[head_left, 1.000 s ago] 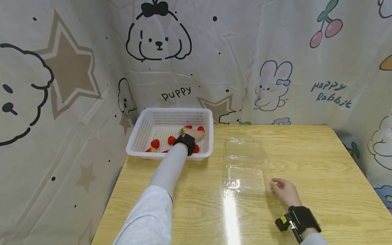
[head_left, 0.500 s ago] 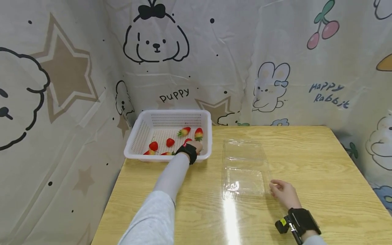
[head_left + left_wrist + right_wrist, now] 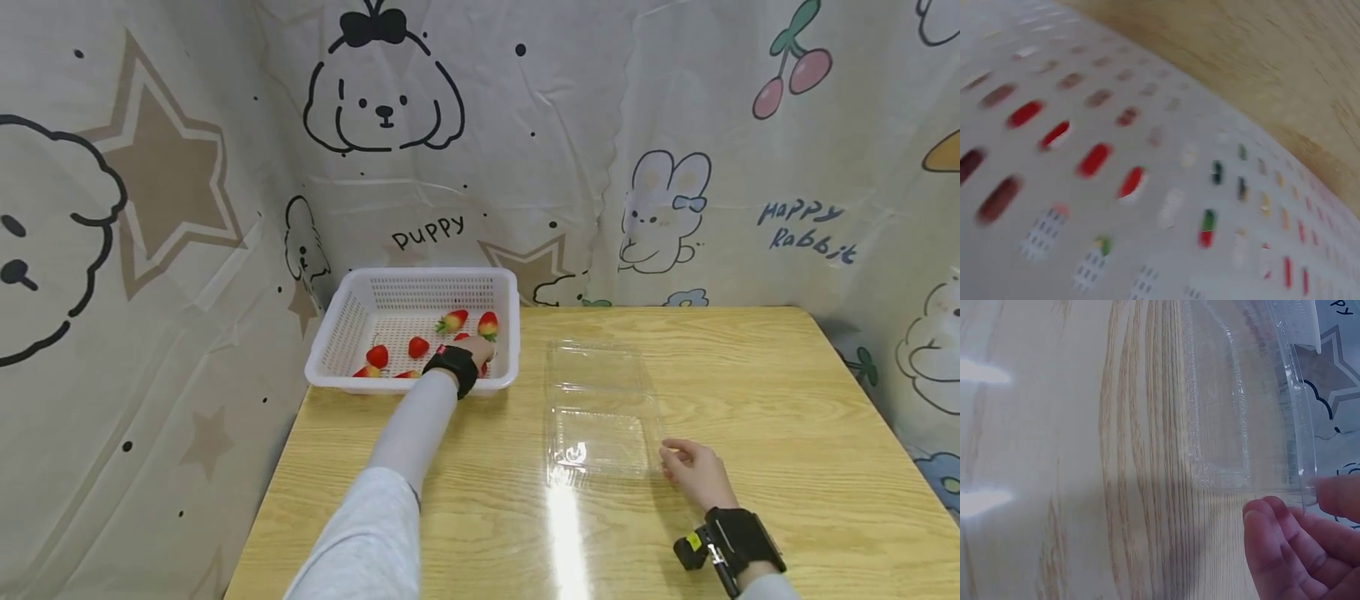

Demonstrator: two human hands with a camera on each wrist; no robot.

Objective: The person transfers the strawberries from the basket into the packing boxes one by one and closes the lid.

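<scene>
In the head view my left hand (image 3: 476, 348) reaches into the right front part of a white perforated plastic basket (image 3: 435, 285). It is over red strawberries near the front wall; its fingers are hidden, so whether it grips one cannot be seen. Other strawberries lie around it, among them one with green leaves (image 3: 452, 322) and one at the right wall (image 3: 487, 324). The left wrist view shows only the basket's blurred wall (image 3: 1166, 119), red showing through its slots. My right hand (image 3: 1300, 550) pinches the rim of a clear plastic clamshell box (image 3: 1216, 425) between thumb and fingers.
The opened clear box lies flat right of the basket on a wooden table (image 3: 750, 375). A patterned cloth (image 3: 570, 125) hangs behind and at the left, close to the basket. Light glares on the table in front of the box.
My left hand has shifted toward the basket's front, uncovering strawberries behind it, then back slightly. The right hand stays at the box's rim.
</scene>
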